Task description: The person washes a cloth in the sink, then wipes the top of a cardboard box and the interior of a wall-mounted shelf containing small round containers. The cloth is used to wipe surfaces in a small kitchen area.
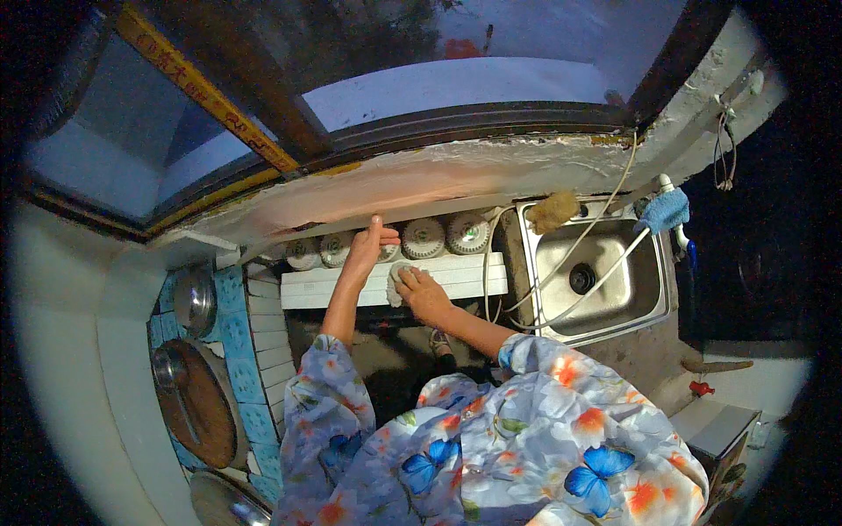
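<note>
A crumpled pale cloth (396, 289) lies under my right hand (423, 297), whose fingers press it onto a long white panel (460, 273) with ridges along its length. My left hand (370, 248) holds nothing; it is turned edge-on above the row of jars behind the panel, with its fingers apart. Whether it touches a lid I cannot tell. Several round ridged lids stand in that row, among them a jar lid (423, 238) and another jar lid (468, 233) to the right of my left hand. My left hand partly hides one lid.
On the right is a stainless steel sink (631, 263) with a brown sponge-like pad (554, 212) on its rim. A pale hose (615, 260) crosses it. A blue cloth (663, 210) wraps the tap. On blue tiles (242, 355) at left sits a round brown lid (197, 414).
</note>
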`<state>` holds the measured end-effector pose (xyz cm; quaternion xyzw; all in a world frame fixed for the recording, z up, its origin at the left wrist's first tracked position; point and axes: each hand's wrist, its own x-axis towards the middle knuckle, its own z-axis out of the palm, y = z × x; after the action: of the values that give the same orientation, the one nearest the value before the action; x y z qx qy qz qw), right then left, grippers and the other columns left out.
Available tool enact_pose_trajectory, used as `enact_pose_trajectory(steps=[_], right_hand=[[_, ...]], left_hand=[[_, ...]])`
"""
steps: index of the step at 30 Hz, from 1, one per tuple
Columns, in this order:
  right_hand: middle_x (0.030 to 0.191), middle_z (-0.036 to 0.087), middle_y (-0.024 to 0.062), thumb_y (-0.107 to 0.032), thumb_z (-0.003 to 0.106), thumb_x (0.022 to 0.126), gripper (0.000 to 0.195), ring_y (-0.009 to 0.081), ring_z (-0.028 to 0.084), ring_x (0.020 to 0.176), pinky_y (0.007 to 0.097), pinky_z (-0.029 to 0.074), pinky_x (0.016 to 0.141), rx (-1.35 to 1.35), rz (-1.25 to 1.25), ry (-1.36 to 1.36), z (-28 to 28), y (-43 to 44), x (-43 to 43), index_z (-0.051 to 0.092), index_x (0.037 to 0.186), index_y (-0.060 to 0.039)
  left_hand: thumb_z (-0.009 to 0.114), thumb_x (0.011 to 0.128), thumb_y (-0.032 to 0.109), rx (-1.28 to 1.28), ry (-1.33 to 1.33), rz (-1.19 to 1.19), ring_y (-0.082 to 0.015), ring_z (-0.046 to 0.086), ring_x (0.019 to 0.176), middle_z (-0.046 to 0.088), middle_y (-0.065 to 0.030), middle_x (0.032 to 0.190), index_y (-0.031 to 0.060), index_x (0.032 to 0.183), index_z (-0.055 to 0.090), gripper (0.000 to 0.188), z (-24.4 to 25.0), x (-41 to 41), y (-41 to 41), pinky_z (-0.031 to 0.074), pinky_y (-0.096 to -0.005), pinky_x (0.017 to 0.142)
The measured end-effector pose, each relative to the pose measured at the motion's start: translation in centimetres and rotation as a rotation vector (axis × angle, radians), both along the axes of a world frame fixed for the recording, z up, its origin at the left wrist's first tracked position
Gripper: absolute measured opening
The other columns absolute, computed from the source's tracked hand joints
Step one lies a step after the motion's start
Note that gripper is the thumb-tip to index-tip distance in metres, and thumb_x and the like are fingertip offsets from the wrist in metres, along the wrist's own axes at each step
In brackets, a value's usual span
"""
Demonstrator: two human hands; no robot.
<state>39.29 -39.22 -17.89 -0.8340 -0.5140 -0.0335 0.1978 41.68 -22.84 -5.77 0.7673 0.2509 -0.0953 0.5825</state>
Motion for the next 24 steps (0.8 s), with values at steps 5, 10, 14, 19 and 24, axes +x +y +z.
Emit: enact_pose_trajectory(steps=[5, 10, 14, 19, 24], right_hand=[[0.101, 0.053, 0.0218, -0.01, 0.056, 0.072, 0.031, 0.0306, 0.056, 0.084, 0.0364, 0.051, 0.067, -0.004, -0.308, -0.149, 0.4, -4.3, 1.5, 0.057, 0.101, 0.0033], [0.098, 0.054, 0.0221, -0.013, 0.058, 0.071, 0.033, 0.0319, 0.059, 0.078, 0.0337, 0.052, 0.057, -0.184, -0.309, -0.087, 2.0, -8.4, -0.6, 0.056, 0.1, 0.0051], [0.104, 0.057, 0.0184, -0.022, 0.053, 0.086, 0.03, 0.0372, 0.06, 0.085, 0.043, 0.051, 0.071, 0.072, -0.25, 0.554, 5.5, -10.6, -1.7, 0.057, 0.111, -0.0048], [0.102, 0.061, 0.0223, -0.018, 0.051, 0.089, 0.033, 0.0396, 0.058, 0.093, 0.0411, 0.047, 0.08, 0.381, -0.466, 0.69, 7.4, -12.8, 1.1, 0.053, 0.118, -0.002], [0.123, 0.048, 0.0248, -0.007, 0.055, 0.075, 0.049, 0.0382, 0.053, 0.105, 0.0475, 0.041, 0.09, -0.115, -0.292, 0.122, 3.8, -12.1, 1.4, 0.05, 0.124, -0.0071]], left_hand=[[0.022, 0.092, 0.06, 0.004, 0.001, 0.014, -0.0249, 0.056, 0.103, 0.067, -0.0129, 0.099, -0.0008, 0.107, 0.063, 0.074, -0.8, -0.2, 0.4, 0.038, -0.0406, 0.093], [0.023, 0.093, 0.059, 0.019, -0.023, -0.011, -0.0252, 0.057, 0.103, 0.067, -0.0128, 0.099, -0.0017, 0.107, 0.062, 0.074, 0.0, 0.2, -0.8, 0.039, -0.0401, 0.093], [0.023, 0.093, 0.058, 0.029, -0.051, -0.041, -0.0255, 0.058, 0.1, 0.067, -0.0129, 0.098, -0.0017, 0.107, 0.062, 0.073, -0.3, 0.3, -1.2, 0.04, -0.0394, 0.091], [0.021, 0.093, 0.059, 0.0, -0.02, -0.083, -0.027, 0.055, 0.108, 0.065, -0.0142, 0.104, 0.0002, 0.112, 0.06, 0.073, 0.2, -0.1, -1.4, 0.035, -0.0449, 0.097], [0.023, 0.094, 0.058, 0.002, -0.058, -0.054, -0.0259, 0.059, 0.099, 0.066, -0.0143, 0.1, -0.0015, 0.108, 0.062, 0.072, 0.1, 0.4, -1.4, 0.042, -0.0402, 0.088]])
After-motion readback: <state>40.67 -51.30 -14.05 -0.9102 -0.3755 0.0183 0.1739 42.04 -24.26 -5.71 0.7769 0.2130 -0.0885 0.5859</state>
